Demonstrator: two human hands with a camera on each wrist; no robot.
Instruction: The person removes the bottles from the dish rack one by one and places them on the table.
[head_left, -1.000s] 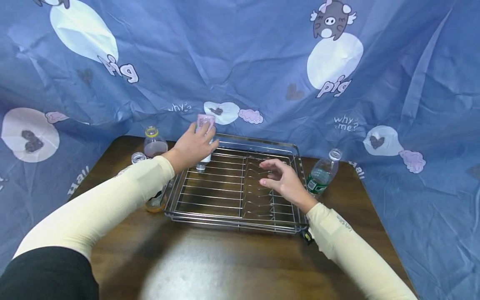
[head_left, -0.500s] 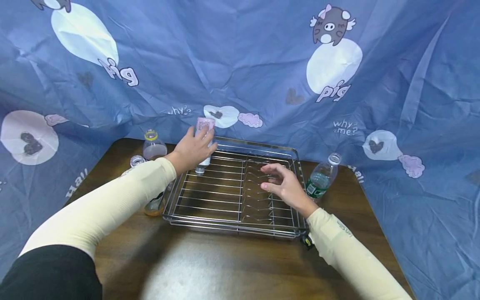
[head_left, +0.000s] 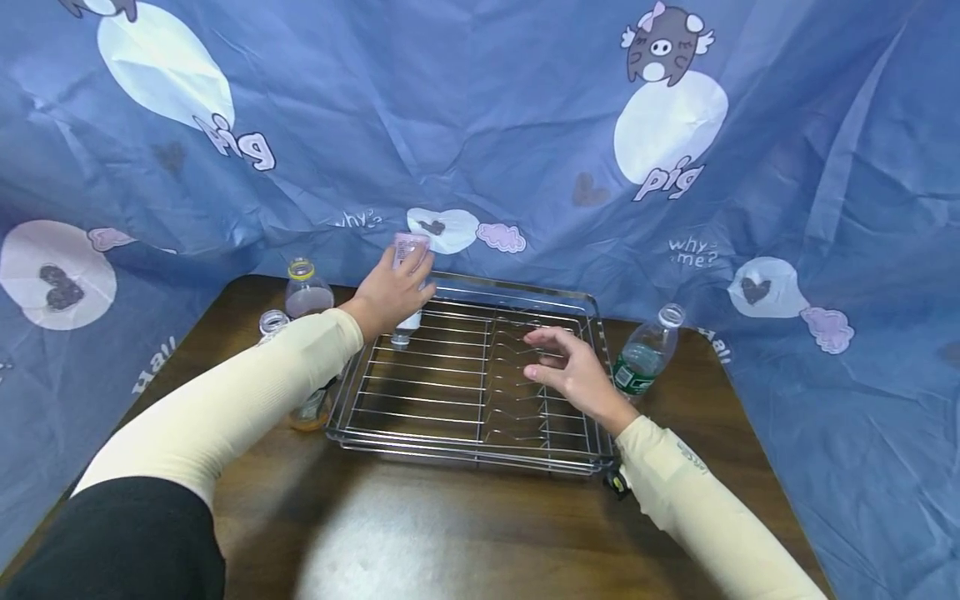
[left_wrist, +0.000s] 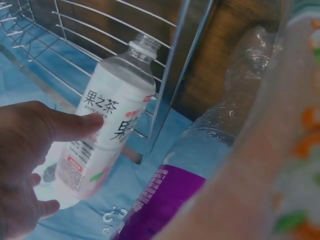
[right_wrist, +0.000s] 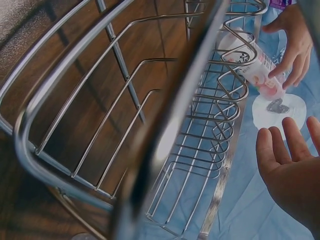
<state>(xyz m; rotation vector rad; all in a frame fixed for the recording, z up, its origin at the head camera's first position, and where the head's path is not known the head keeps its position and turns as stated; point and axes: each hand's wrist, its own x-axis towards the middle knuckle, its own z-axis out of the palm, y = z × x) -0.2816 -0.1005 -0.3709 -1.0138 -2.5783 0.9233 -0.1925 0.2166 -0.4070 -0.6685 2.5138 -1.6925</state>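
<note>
A clear plastic bottle [head_left: 412, 241] with a pink and white label is tilted neck-down at the back left of a chrome wire dish rack [right_wrist: 167, 132]. My left hand [head_left: 392, 292] holds this bottle, fingers spread over it from above; the thumb lies along the label in the left wrist view, where the capless neck points at the rack's bars. Over the rack's right section hovers my right hand [head_left: 576, 375], its fingers loosely bent and nothing in them. In the right wrist view that hand [right_wrist: 295, 172] appears palm up beside the rack.
Left of the rack stand a yellow-necked bottle [head_left: 310, 297], another capless bottle [head_left: 273, 320] and one with amber liquid [head_left: 309, 415], partly behind my sleeve. A green-labelled bottle [head_left: 641, 354] stands at right. A purple-labelled bottle [left_wrist: 167, 192] shows beside the rack. Blue patterned cloth [head_left: 510, 108] hangs behind.
My left forearm and elbow have shifted slightly to the right. The bottle, the rack and my right hand stay in nearly the same places.
</note>
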